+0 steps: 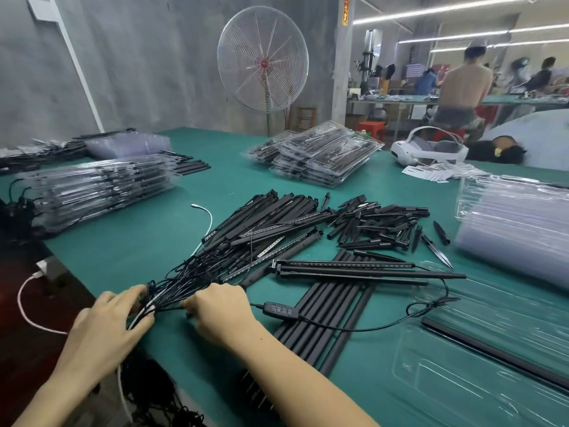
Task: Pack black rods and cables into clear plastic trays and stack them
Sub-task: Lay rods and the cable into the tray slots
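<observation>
My left hand grips the gathered ends of a black cable bundle at the table's near edge. My right hand pinches cables of the same bundle just to the right. The cables fan out to a heap of black light rods. One rod set lies across plain black rods, its cable and controller trailing toward an open clear tray that holds one black rod. Black ground spikes lie scattered behind.
Packed tray stacks stand at the left and back centre. Empty clear trays are piled at the right. A white headset and paper leaflets lie far right. A white cable hangs off the green table.
</observation>
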